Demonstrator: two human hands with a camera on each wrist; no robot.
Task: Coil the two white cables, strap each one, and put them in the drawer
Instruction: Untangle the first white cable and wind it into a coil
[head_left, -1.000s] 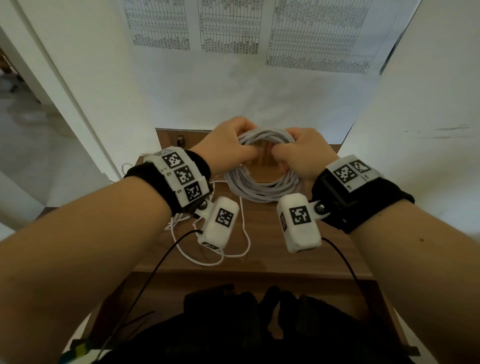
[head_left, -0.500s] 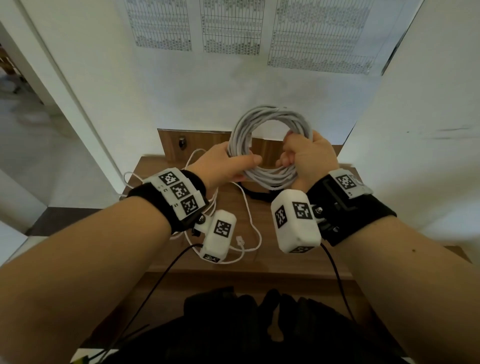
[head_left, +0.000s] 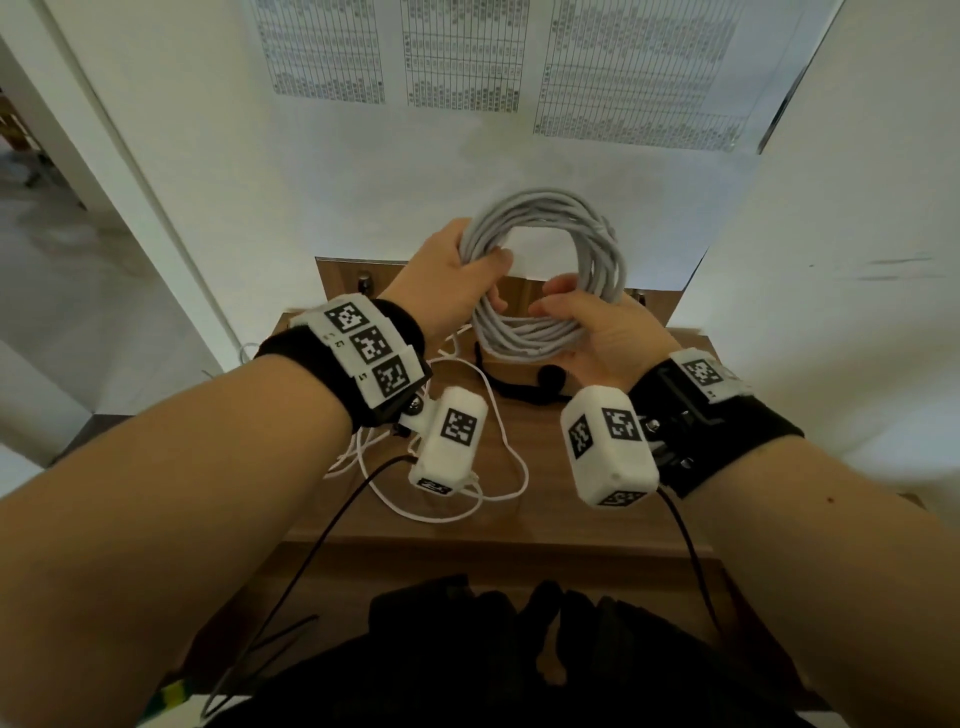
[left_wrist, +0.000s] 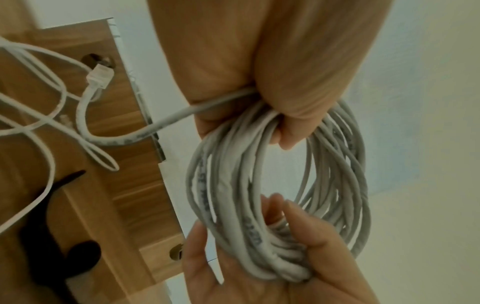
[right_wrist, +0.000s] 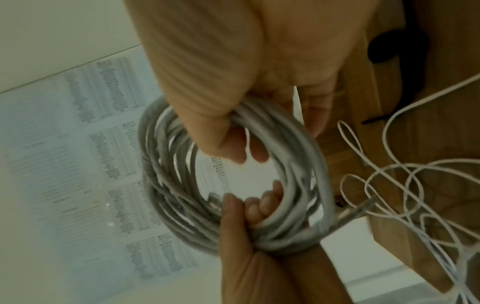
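The coil (head_left: 597, 244) is now being held up off the table (head_left: 519, 535) rather than low over it; the left hand (head_left: 452, 270) is gripping its side, the right hand (head_left: 608, 332) curling under its bottom; coiling seemingly finished, the strap (head_left: 530, 388) below is waiting.

**Both hands locked on the coil**

Forearms reach in from 8 and 4 o'clock and converge just above centre. The left hand (head_left: 457, 275) is the higher one, fingers wrapped round the cable coil (head_left: 543, 202) at its 10 o'clock, thumb clamped across the strands. The right hand (head_left: 608, 338) sits lower, palm up under the coil's 6 o'clock, fingers curling up through the loop. The hands are close but apart.
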